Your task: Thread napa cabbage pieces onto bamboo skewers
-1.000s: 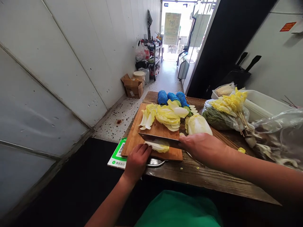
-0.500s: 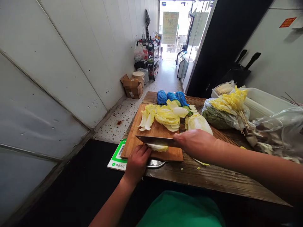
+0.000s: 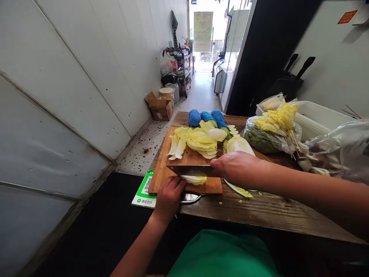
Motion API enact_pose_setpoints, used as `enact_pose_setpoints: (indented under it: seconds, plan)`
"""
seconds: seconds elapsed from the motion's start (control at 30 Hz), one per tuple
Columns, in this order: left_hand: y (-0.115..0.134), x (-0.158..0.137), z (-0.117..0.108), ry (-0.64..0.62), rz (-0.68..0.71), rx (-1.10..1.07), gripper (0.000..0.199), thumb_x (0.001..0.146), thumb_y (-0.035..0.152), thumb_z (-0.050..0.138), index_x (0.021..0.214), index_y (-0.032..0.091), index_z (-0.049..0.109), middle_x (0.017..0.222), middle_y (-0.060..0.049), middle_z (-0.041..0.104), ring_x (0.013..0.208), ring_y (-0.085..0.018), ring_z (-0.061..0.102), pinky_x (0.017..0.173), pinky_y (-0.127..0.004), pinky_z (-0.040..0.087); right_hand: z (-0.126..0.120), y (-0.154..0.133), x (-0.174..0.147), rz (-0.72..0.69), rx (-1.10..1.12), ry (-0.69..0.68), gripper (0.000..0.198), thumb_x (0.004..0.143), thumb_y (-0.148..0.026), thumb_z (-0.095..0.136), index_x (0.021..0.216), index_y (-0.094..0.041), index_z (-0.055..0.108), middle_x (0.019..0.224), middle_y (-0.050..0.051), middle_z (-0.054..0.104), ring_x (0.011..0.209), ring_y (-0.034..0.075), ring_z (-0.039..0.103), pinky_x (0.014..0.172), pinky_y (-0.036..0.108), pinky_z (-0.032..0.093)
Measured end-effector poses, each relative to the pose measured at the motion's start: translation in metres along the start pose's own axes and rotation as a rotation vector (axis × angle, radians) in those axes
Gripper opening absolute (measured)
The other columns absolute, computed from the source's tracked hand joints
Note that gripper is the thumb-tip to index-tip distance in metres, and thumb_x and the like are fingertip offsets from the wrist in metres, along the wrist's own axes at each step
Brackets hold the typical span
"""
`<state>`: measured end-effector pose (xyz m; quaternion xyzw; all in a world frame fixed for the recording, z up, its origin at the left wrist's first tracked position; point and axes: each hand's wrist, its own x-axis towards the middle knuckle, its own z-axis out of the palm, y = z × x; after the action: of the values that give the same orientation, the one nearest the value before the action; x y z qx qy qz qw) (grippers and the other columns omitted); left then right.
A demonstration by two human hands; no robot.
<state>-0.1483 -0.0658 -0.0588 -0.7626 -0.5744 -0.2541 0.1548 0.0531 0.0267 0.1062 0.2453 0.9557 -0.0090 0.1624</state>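
Gripping a broad knife (image 3: 190, 170), the right hand (image 3: 235, 167) is closing firmly round its handle just right of the middle of the frame. The blade is pointing left across the picture and standing right alongside the upper edge of a pale cabbage piece (image 3: 196, 180), which is lying at lower centre on the near part of a wooden cutting board (image 3: 161, 169). From here I'm not making out whether the cutting edge is touching it. The left hand (image 3: 169, 192), fingers bent, is holding the left end of that piece against the board; what the thumb is doing I can't tell.

Farther up the board, cut leaf strips (image 3: 178, 144) are lying at the left, and a heap of yellow leaves (image 3: 204, 143) is sitting beside them. A bigger cabbage (image 3: 238, 144) is resting off the board's right side, partly hiding behind the right hand. Below that hand, a loose leaf (image 3: 240, 190) is lying on the wooden table (image 3: 245, 211). Three blue-netted bundles (image 3: 195, 118) are sitting past the board's top edge, skewered yellow leaves (image 3: 278, 119) are leaning at the right, and a green-bordered sign (image 3: 141, 191) is poking out from under the board's lower left corner.
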Motion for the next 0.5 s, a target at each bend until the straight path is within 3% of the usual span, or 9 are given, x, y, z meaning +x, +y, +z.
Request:
enact_pose_setpoints:
  seconds: [0.5]
  plan:
    - [-0.001, 0.0, 0.001, -0.078, 0.009, 0.056, 0.018, 0.085, 0.019, 0.049, 0.098, 0.016, 0.061, 0.1, -0.01, 0.065, 0.09, -0.023, 0.054, 0.074, -0.035, 0.049, 0.009, 0.021, -0.037, 0.037, 0.032, -0.006, 0.018, 0.085, -0.01, 0.047, 0.092, -0.01, 0.064, 0.085, 0.011, 0.069, 0.081, 0.021, 0.066, 0.068, 0.026, 0.048]
